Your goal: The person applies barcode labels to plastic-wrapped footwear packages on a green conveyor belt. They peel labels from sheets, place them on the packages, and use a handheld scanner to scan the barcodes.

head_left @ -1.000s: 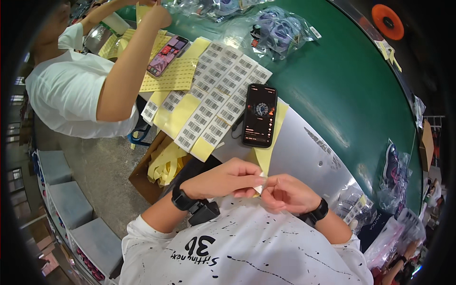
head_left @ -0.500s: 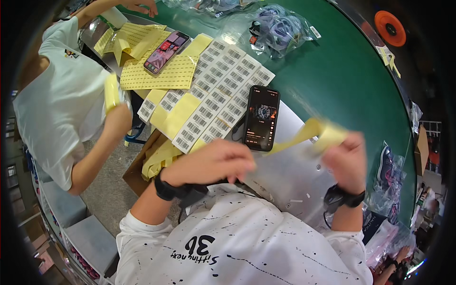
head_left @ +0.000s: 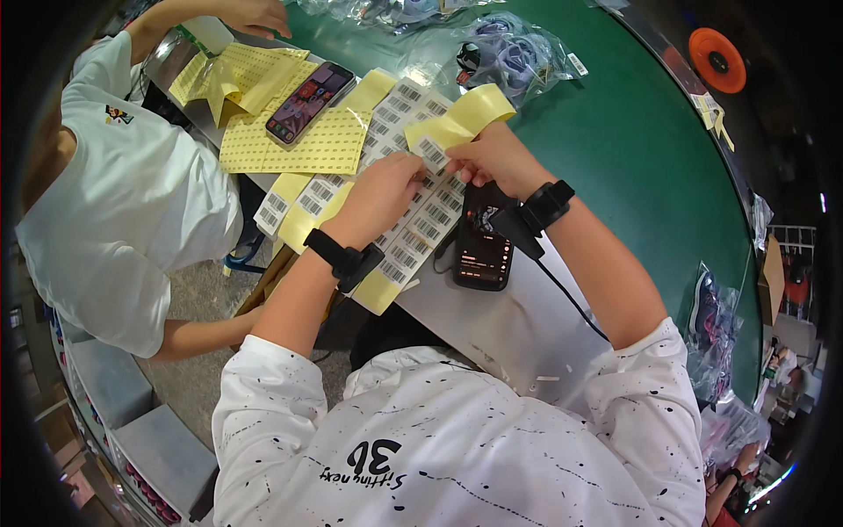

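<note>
Surroundings: green tabletop (head_left: 632, 167) with a grey metal strip (head_left: 527, 338) on the near side. White barcode-label sheets on yellow backing (head_left: 404, 237) lie mid-scene, partly blocked by the left hand and forearm. Black phone with lit dark screen (head_left: 481, 259) sits just right of the sheets, its far end covered by the right hand and wrist device. Phone with pink-and-red screen (head_left: 310, 104) lies farther left on a yellow sheet with rows of dark marks (head_left: 294, 154). Far side: clear plastic bag of blue-lilac items (head_left: 518, 61). Right: clear-bagged dark shoe (head_left: 707, 303). Left: co-worker in white shirt (head_left: 132, 211), 1 hand at the far left edge. Hands: right hand (head_left: 496, 162) is closed in a pinch on a curled yellow backing strip (head_left: 474, 114) bearing 1 white barcode label (head_left: 431, 151) at its left end; strip is above the far right part of the sheets. Left hand (head_left: 386, 189) has fingers curled together at the sheets, tips just beside that label; can't tell if they grip anything. Pose: both forearms reach far and converge, backs of hands up, black bands on both wrists.
</note>
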{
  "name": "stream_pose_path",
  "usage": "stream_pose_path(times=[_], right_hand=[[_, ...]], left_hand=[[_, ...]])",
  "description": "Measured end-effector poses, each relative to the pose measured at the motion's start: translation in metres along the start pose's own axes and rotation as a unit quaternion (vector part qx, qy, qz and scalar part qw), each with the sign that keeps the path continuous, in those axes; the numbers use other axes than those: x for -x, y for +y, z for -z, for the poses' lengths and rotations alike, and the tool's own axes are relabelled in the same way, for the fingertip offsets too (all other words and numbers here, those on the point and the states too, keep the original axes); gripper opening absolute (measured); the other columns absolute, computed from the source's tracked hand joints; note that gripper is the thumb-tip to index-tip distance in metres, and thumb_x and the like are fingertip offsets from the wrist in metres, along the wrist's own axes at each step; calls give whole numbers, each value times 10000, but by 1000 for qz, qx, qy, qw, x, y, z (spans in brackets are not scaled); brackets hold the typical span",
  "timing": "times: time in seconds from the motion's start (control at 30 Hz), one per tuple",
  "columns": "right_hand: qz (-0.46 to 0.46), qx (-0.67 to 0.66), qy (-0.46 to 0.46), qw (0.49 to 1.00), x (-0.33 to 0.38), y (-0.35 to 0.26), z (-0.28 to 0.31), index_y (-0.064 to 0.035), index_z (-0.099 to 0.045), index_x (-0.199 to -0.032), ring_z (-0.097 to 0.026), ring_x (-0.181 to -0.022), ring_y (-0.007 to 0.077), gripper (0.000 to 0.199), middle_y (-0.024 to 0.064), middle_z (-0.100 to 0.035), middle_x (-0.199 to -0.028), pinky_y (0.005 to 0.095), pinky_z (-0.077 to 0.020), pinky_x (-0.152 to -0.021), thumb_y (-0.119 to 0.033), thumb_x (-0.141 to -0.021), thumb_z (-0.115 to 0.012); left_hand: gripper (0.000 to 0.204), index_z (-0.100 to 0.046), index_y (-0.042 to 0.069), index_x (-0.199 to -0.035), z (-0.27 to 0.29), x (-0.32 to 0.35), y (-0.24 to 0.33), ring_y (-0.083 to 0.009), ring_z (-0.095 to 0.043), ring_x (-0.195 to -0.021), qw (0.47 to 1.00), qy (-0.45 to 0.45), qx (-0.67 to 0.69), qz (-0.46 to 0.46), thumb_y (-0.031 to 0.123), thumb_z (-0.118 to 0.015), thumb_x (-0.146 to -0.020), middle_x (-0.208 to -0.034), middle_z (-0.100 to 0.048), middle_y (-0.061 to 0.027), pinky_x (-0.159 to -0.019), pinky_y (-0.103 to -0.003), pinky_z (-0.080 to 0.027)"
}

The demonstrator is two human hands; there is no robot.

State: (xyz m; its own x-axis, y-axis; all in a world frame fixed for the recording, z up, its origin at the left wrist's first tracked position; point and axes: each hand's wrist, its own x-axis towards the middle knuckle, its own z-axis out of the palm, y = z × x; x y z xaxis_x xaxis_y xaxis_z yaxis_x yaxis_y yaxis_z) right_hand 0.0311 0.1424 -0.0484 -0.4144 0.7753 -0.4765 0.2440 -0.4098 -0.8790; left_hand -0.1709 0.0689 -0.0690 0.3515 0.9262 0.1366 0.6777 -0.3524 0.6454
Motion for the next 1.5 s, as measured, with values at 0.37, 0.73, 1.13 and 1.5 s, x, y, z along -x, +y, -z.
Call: stream_pose_path(times=[0.37, 0.73, 1.13, 1.5], right_hand=[[30, 271, 2, 962, -18, -5, -22, 67, -664, -759, -616, -465, 155, 109, 113, -669, -625, 279, -453, -404, -40, -742, -679], [28, 404, -59, 913, -17, -11, -20, 23, -645, -755, -563, -434, 133, 218, 77, -608, -542, 258, -432, -409, -180, -798, -712], [291, 484, 61, 823, 12, 13, -47, 11, -676, -813, -659, -722, 358, 206, 208, -682, -808, 418, -537, -663, -195, -808, -662], [222, 482, 22, 847, -30, 13, -39, 24, -694, -881, -665, -773, 395, 211, 238, -681, -861, 456, -538, -735, -113, -747, -604]], left_hand=[[61, -561, 1, -900, -1, 7, -3, -341, -572, -869, 999, 14, 26, 18, 32, -597, -862, -933, -542, -154, -734, -404, -472], [76, -528, -25, -908, -8, -3, -19, -225, -597, -617, 997, 24, 56, 47, 35, -574, -915, -786, -576, -132, -544, -323, -490], [76, -553, -45, -889, 4, -6, -8, -274, -597, -553, 965, -27, 201, 165, 30, -563, -895, -813, -599, -178, -522, -377, -484], [56, -522, -17, -964, -11, 11, -8, -176, -608, -661, 983, 67, 149, 80, 34, -533, -944, -845, -569, -121, -564, -302, -498]])
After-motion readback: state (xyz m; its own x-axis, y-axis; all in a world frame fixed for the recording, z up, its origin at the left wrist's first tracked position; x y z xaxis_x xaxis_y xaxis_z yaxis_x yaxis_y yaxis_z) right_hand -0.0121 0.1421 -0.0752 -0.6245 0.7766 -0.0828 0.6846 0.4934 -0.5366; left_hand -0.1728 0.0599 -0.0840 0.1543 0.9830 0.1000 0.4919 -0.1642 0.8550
